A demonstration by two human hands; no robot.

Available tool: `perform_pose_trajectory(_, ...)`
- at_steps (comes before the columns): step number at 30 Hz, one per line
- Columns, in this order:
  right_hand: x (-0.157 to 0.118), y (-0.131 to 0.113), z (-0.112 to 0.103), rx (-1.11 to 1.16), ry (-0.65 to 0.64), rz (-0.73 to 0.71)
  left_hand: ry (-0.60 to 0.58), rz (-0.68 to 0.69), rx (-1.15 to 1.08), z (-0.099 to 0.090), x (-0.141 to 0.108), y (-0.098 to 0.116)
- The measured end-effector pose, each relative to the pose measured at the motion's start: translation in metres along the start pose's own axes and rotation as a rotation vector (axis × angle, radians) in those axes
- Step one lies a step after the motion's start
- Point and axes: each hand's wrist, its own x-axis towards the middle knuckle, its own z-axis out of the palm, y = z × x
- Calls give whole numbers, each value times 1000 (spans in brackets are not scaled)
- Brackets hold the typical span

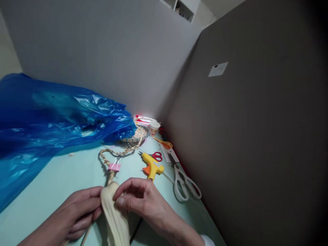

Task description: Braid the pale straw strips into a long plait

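Note:
My left hand [82, 210] grips the left side of a pale cream, creased strip [115, 218] that looks like husk or cloth. On its right side my right hand [140, 196] pinches it between thumb and fingers. The strip joins the near end of a straw-coloured braid [104, 158], which curves back over the table. A pink binder clip [114, 167] is clamped on the braid just beyond my hands. Further back, the braid runs into a round woven piece [139, 134]. Thin strands hang below my left hand.
Right of the braid lie a yellow glue gun [153, 165], red-handled scissors [157, 156], large white-handled scissors [183, 182] and orange-handled scissors [167, 145]. A paper cup [154, 128] stands behind. A blue plastic bag [64, 112] covers the left back. Grey partitions [115, 51] enclose the pale green table [74, 172].

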Motion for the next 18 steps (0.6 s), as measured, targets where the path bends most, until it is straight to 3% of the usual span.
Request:
perform_pose_trajectory(4,1,13,2,-293,162,20,30,8,-119,2,-2,2)
perform_pose_trajectory(7,-3,16,1,-388,112,-3,42,22,-66,4,-3,3)
perform_pose_trajectory(10,-4,16,3,-288,80,-9,37,32,36,7,-5,5)
perform_pose_trajectory(14,6,16,9,-48,176,11,13,58,108,6,-3,4)
perform_pose_trajectory(18,13,16,17,-113,239,-61,15,75,103,5,-3,3)
